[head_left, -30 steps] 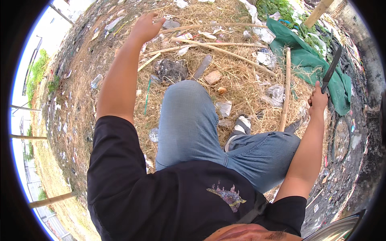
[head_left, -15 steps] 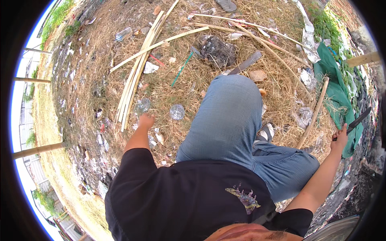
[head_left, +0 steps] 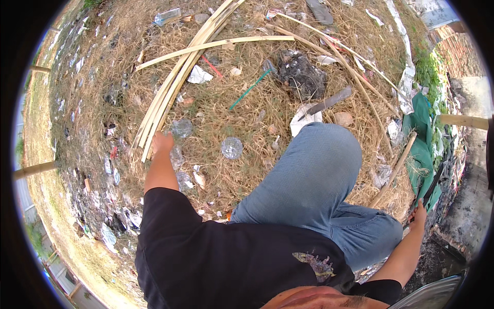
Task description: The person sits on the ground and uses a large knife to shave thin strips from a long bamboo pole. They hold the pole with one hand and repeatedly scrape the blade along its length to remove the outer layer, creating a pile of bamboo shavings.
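My left hand [head_left: 162, 142] reaches to the near ends of a bundle of long pale split-wood strips [head_left: 172, 105], likely bamboo, lying on dry grass. Its fingers look slightly apart at the edge of the nearest strip; no firm hold shows. Out to the right, my right hand [head_left: 418, 213] is closed round the handle of a dark-bladed knife [head_left: 437, 180], held over a green cloth sheet [head_left: 421, 123]. A second blade, broad and grey [head_left: 329, 100], lies on the ground beyond my raised knee, with its narrow end over a white scrap.
A charred dark lump [head_left: 301, 74] sits ahead, near thin wooden sticks [head_left: 355, 72]. Another stick [head_left: 396, 170] lies beside the green cloth. Clear round plastic pieces [head_left: 232, 148], a green straw-like strip [head_left: 249, 90] and litter are scattered about. A wooden post [head_left: 463, 121] stands at right.
My left hand has moved left from beside the clear plastic to the strip ends. My right hand has lowered slightly with the knife, whose blade now points more upward. The whole view has shifted.
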`<state>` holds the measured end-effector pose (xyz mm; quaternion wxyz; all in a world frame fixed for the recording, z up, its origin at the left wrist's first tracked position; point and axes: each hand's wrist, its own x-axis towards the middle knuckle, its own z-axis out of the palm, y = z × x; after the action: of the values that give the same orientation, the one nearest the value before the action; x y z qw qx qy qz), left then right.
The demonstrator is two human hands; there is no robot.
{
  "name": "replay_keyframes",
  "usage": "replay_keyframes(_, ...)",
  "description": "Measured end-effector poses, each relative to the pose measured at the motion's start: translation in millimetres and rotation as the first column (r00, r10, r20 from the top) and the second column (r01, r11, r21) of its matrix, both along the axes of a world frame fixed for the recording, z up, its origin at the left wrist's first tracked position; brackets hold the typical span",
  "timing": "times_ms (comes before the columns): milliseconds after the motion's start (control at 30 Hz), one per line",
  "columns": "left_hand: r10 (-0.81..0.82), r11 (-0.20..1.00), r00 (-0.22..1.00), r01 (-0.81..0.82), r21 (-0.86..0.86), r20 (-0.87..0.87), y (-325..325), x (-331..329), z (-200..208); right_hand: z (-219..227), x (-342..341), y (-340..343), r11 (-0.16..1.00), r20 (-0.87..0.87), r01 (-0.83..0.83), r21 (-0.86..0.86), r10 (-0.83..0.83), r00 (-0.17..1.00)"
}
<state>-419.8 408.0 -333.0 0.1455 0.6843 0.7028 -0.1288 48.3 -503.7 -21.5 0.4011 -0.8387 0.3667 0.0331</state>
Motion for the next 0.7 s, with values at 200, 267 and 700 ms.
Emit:
replay_keyframes(200, -0.041, 0.999, 0.998, 0.041, 0.004, 0.056, 60, 18, -31, -17, -19, 25, 0.995, -0.092, 0.093, -0.031, -0.096, 0.991)
replay_keyframes(267, -0.044, 0.999, 0.997, 0.043, 0.019, 0.070, 80, 20, -47, -16, -16, 35, 0.991, -0.130, 0.069, -0.112, -0.083, 0.988)
replay_keyframes(700, -0.127, 0.987, 0.989, 0.118, -0.113, -0.077, 84, 48, -55, -11, 1, 78, 0.942, -0.103, -0.102, -0.319, 0.072, 0.992)
